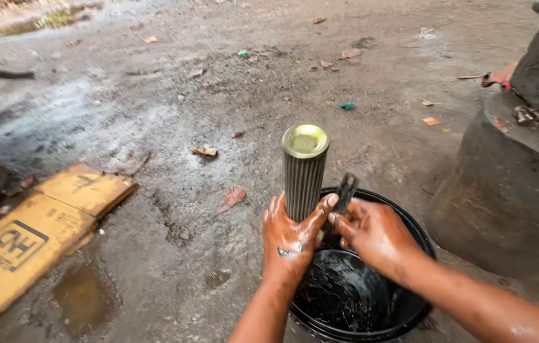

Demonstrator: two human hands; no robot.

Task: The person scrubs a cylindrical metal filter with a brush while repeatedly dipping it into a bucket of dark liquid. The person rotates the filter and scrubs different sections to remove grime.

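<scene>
Centre frame: pleated filter cylinder [304,170] upright, base hidden in left hand [289,238] (closed round it) | right hand [374,234] gripping dark tool [344,192], mostly hidden | black bucket [409,305] beneath, bottom cut off.

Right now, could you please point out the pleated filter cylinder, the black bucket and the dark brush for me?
pleated filter cylinder [303,181]: head view, on its ribbed side wall.
black bucket [420,236]: head view, on its right rim.
dark brush [347,189]: head view, on the upper end above the right hand [374,234].

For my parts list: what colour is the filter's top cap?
Brass-gold cap, head view.
</scene>
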